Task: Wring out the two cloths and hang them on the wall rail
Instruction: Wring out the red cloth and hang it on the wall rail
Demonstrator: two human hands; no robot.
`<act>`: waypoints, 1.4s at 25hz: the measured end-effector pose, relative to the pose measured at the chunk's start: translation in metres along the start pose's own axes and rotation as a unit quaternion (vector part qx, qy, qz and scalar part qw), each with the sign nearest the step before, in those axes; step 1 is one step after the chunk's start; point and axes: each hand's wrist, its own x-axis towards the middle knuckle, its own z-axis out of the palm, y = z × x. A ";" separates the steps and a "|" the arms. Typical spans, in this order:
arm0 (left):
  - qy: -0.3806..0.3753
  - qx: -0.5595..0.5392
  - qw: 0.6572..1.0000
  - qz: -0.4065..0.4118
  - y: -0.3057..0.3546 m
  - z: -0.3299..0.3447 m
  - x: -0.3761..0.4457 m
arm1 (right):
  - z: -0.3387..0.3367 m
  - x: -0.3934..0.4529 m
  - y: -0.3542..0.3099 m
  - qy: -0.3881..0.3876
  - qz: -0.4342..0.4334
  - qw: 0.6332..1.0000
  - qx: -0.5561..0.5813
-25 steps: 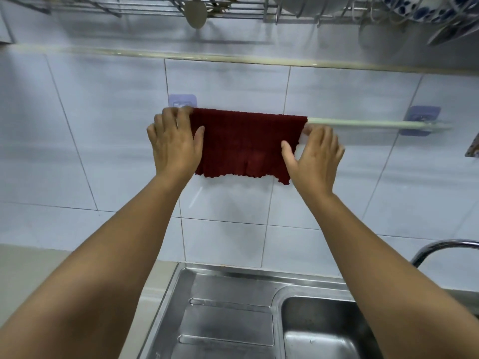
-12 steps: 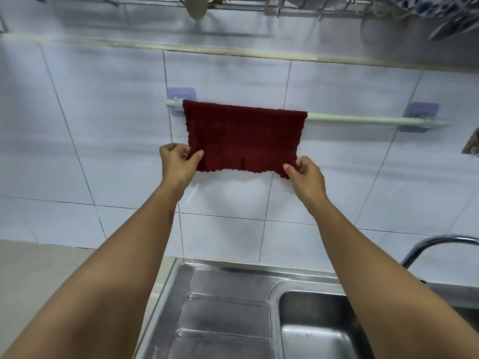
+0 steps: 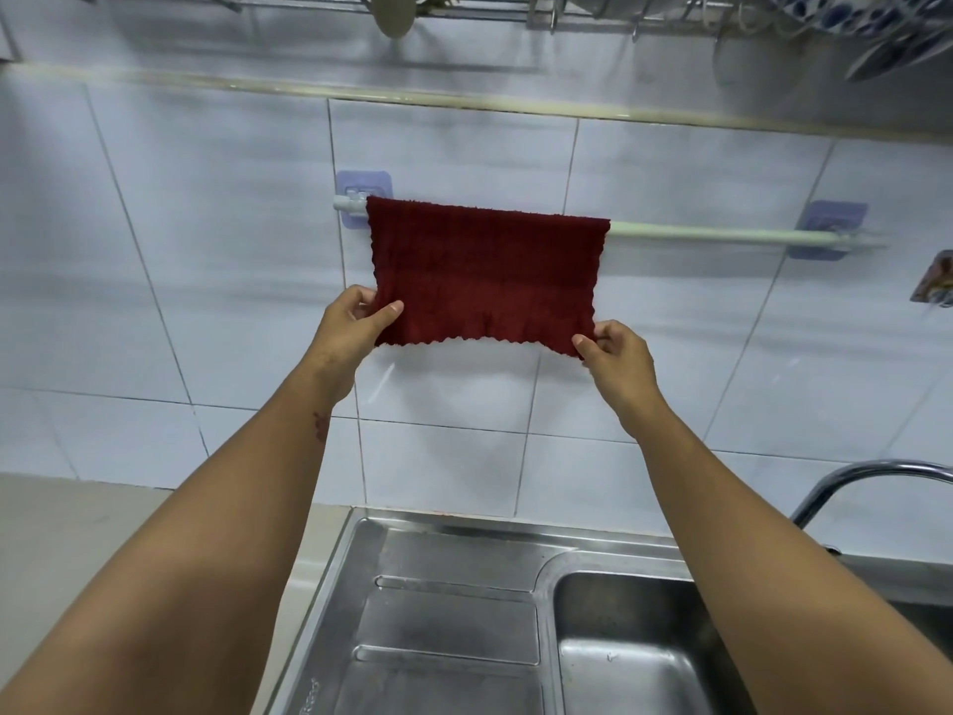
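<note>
A dark red cloth [image 3: 485, 276] hangs folded over the left part of the pale wall rail [image 3: 722, 233], which is fixed to the tiled wall by two bluish stick-on brackets. My left hand [image 3: 356, 327] pinches the cloth's lower left corner. My right hand [image 3: 616, 361] pinches its lower right corner. The cloth is stretched flat between them. The rail's right half is bare. No second cloth is in view.
Below lies a steel sink [image 3: 634, 652] with a ribbed drainboard [image 3: 454, 627] on its left and a curved tap [image 3: 871, 477] at the right. A dish rack [image 3: 644, 12] with bowls and a hanging spoon runs overhead. A beige counter [image 3: 77, 539] lies at lower left.
My hands slid from the cloth's top edge at the rail down to its bottom corners and now pinch them; the cloth hangs flatter and lower.
</note>
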 end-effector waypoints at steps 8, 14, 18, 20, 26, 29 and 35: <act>0.055 0.021 0.998 0.005 -0.002 -0.010 -0.007 | -0.008 -0.005 0.004 0.001 -0.007 0.999 -0.044; 0.067 0.096 0.993 0.019 -0.012 -0.016 -0.011 | -0.007 -0.012 0.005 0.008 -0.024 0.997 -0.066; 0.081 0.101 0.992 0.014 -0.019 -0.021 -0.014 | -0.008 -0.012 0.007 0.011 -0.027 0.996 -0.083; 0.088 0.094 0.992 0.007 -0.019 -0.020 -0.014 | -0.007 -0.012 0.008 0.011 -0.027 0.996 -0.086; 0.069 0.093 0.993 -0.033 -0.023 -0.016 -0.029 | -0.002 -0.023 0.009 0.017 0.012 0.997 -0.073; 0.048 0.134 0.988 -0.058 -0.032 -0.018 -0.051 | -0.003 -0.043 0.021 -0.022 0.037 0.996 -0.076; -0.074 0.193 0.974 -0.095 -0.046 0.005 -0.119 | -0.020 -0.100 0.055 -0.081 0.092 0.990 -0.066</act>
